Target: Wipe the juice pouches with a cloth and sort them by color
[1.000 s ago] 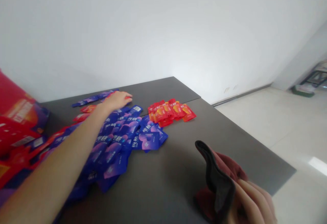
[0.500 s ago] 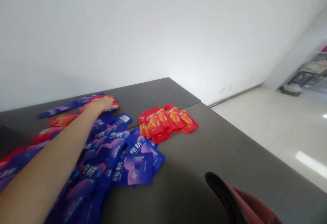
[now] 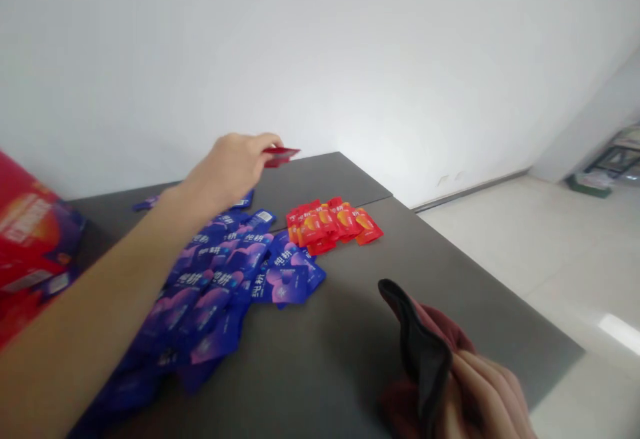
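My left hand is closed on a red sachet, lifted above the far side of the table and seen nearly edge-on. Under my left forearm spreads a heap of blue-purple sachets, partly hidden by the arm. To its right lies a cluster of red-orange sachets. At the lower right, my right hand grips a dark red cloth pouch with a black lining, its mouth gaping toward the left. The fingers are wrapped round the pouch's side; its inside looks dark.
A large red package with an orange print stands at the left edge. The grey table meets a white wall at the back. Beyond the right edge is a pale tiled floor, with a shelf farther off.
My left hand has risen from the back of the heap and moved right, now with a red sachet. The pouch has come up further into view, with my right hand now visible.
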The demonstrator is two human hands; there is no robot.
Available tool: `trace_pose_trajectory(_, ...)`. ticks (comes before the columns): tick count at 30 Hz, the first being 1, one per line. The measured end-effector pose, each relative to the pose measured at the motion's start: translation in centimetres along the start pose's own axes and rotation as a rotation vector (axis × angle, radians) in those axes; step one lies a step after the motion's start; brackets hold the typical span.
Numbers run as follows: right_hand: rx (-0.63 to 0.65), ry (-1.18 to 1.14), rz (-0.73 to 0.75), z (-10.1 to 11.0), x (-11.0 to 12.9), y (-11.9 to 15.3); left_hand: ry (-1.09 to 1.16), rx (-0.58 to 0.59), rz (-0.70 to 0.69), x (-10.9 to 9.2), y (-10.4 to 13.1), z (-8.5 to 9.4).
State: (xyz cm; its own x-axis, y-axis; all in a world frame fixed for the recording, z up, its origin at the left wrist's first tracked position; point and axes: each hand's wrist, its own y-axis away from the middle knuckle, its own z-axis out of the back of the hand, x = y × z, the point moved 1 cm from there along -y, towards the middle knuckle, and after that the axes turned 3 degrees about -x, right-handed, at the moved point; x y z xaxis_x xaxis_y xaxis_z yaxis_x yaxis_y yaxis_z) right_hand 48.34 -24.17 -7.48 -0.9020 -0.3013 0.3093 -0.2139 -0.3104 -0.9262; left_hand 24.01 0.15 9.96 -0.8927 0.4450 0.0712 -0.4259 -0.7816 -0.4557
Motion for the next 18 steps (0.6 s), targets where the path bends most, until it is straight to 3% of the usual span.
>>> trace_pose_trajectory(2,-0.032,0.000,-0.001,0.0,0.0,-0.2,0.021,0.018,-0.063,-4.7,5.0,2.3)
trace_pose_trajectory(4,-0.068,0.035,-0.030,0.1,-0.3,0.1,0.094,0.081,-0.179,-9.1,11.0,3.1)
trace_pose_trajectory(6,-0.103,0.066,-0.033,0.2,-0.7,0.3,0.170,0.097,-0.302,-12.5,17.3,2.7)
trace_pose_trajectory(8,-0.122,0.079,-0.019,0.4,-0.9,0.4,0.233,0.087,-0.315,-14.5,22.9,1.5)
trace_pose_trajectory(10,-0.133,0.071,-0.009,0.6,-0.8,0.1,0.263,0.225,-0.284,-15.3,27.1,0.0)
trace_pose_trajectory(12,-0.129,0.053,-0.012,1.1,-0.3,-0.5,0.260,0.384,-0.258,-15.5,29.4,-1.1)
trace_pose_trajectory(14,-0.094,0.024,-0.016,1.7,0.5,-1.4,0.274,0.458,-0.268,-15.6,29.9,-1.6)
trace_pose_trajectory(18,0.005,-0.068,0.021,3.8,2.6,-3.6,0.301,0.291,-0.322,-16.6,28.8,-1.3)
